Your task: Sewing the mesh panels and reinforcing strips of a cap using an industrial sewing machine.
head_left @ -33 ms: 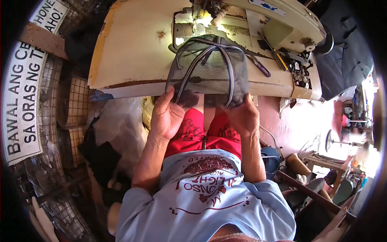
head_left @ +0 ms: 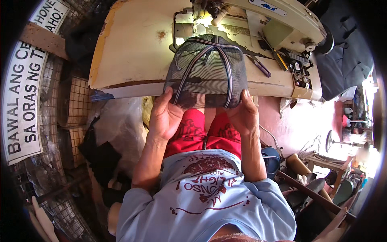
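Observation:
Between my hands is a dark see-through mesh cap, with striped tape along its seams. Its crown points away from me, over the front edge of the worktable. My left hand grips the near rim at the left, thumb on top. On the opposite side, my right hand holds the same rim, its thumb also on the mesh. Most fingers of both hands are hidden beneath the cap. Just beyond the crown stands a sewing machine, its needle area brightly lit.
Purple-handled thread snips and a yellow-and-black tool lie right of the cap. A small box of bobbins sits at the table's right front. Dark cloth hangs at the far right; wire racks stand left.
The cap has shifted slightly left, and its near rim looks flatter. My right hand has turned a little, bringing its thumb up on the mesh. My left hand has barely moved.

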Action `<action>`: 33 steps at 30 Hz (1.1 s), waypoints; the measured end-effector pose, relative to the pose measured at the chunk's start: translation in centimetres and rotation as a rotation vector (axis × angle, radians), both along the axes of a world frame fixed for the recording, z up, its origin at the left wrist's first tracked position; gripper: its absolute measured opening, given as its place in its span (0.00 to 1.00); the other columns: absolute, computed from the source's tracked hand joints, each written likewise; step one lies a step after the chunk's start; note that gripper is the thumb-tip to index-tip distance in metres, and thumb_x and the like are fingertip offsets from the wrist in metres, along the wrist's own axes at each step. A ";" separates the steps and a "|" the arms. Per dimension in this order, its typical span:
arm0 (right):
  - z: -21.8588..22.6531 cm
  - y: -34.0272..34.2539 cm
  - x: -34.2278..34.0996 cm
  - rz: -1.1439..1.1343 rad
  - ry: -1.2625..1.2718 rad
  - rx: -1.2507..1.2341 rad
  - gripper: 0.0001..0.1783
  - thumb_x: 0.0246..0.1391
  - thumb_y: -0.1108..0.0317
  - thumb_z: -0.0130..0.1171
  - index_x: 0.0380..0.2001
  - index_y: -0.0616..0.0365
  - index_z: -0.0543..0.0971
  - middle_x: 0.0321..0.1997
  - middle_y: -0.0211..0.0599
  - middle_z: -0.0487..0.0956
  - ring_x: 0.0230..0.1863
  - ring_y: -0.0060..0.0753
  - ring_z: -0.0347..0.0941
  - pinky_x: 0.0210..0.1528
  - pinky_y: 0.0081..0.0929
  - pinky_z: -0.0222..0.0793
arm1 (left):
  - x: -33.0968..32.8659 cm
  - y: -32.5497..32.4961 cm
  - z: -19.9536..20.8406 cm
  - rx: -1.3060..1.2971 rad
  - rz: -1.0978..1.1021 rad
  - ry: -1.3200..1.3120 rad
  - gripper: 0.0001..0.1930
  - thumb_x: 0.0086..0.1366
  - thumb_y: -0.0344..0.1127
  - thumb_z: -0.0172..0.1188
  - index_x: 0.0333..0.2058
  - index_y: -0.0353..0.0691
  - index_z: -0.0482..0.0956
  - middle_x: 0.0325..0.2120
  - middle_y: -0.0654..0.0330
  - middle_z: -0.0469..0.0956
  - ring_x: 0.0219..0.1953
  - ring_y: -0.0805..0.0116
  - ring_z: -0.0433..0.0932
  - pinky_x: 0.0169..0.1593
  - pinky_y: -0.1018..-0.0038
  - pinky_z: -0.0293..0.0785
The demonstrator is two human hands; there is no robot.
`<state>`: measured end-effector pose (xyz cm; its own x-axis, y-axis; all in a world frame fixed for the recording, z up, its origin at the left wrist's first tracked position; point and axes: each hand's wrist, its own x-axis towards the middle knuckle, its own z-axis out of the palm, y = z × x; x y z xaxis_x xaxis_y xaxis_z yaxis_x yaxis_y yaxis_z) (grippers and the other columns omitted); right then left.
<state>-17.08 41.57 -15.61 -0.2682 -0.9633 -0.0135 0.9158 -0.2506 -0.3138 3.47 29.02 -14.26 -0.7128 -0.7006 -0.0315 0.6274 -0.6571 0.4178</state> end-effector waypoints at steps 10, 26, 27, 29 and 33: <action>3.8 -13.0 0.7 0.297 0.243 -0.067 0.27 0.69 0.69 0.51 0.69 0.55 0.61 0.61 0.37 0.76 0.58 0.36 0.77 0.57 0.42 0.76 | 5.3 -6.5 1.8 -0.421 0.247 0.131 0.28 0.75 0.34 0.50 0.72 0.46 0.57 0.61 0.59 0.73 0.56 0.58 0.78 0.59 0.49 0.76; 2.7 -18.5 -0.5 0.120 1.033 0.275 0.37 0.64 0.70 0.62 0.72 0.62 0.59 0.55 0.43 0.78 0.44 0.29 0.80 0.41 0.28 0.78 | 6.6 -10.4 1.6 -0.337 0.517 -0.666 0.16 0.72 0.33 0.57 0.56 0.37 0.73 0.43 0.59 0.80 0.41 0.66 0.80 0.42 0.66 0.81; 2.8 -18.3 -0.5 0.103 1.220 0.315 0.36 0.64 0.69 0.62 0.71 0.62 0.60 0.55 0.44 0.78 0.43 0.29 0.80 0.40 0.27 0.79 | 7.0 -10.4 1.8 -0.355 0.562 -0.765 0.18 0.71 0.32 0.58 0.57 0.36 0.72 0.43 0.59 0.80 0.41 0.66 0.80 0.41 0.67 0.81; 3.2 -17.8 -0.5 0.075 1.425 0.378 0.34 0.63 0.69 0.62 0.69 0.63 0.63 0.56 0.46 0.78 0.41 0.30 0.81 0.38 0.26 0.79 | 7.9 -10.3 1.9 -0.400 0.618 -0.885 0.20 0.71 0.32 0.59 0.59 0.33 0.71 0.43 0.59 0.80 0.41 0.67 0.80 0.40 0.68 0.81; 3.9 -16.4 0.6 -0.095 1.584 0.262 0.34 0.58 0.71 0.63 0.67 0.62 0.66 0.56 0.50 0.78 0.44 0.34 0.82 0.40 0.28 0.80 | 9.7 -10.5 1.7 -0.375 0.548 -0.755 0.22 0.69 0.31 0.61 0.60 0.33 0.71 0.42 0.61 0.80 0.37 0.69 0.80 0.37 0.69 0.81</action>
